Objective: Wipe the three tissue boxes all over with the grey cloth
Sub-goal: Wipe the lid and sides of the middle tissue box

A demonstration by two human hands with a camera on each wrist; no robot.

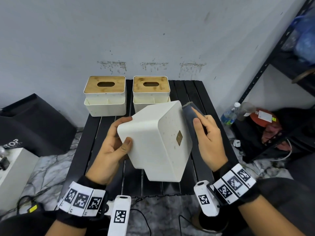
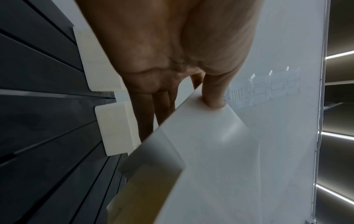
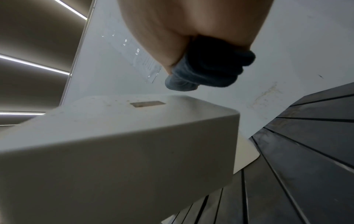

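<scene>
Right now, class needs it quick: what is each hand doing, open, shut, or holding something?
Left hand: closed, gripping the tilted white tissue box above the table.
Right hand: closed, holding the folded grey cloth by the box's side.

Held tissue box (image 1: 153,138): off-white shell with brownish specks, small tan diamond patch on the face at 3 o'clock; grey cloth (image 1: 190,116) beside it is dark slate grey with a paler frayed tip. Two boxes at 12 o'clock, left box (image 1: 104,97) and right box (image 1: 150,92): cream bodies, light wood-grain lids with dark oval slots. Slatted table (image 1: 201,92) is black, wall (image 1: 153,31) pale grey with brownish stains, wrist bands (image 1: 81,200) white with black square codes.
</scene>
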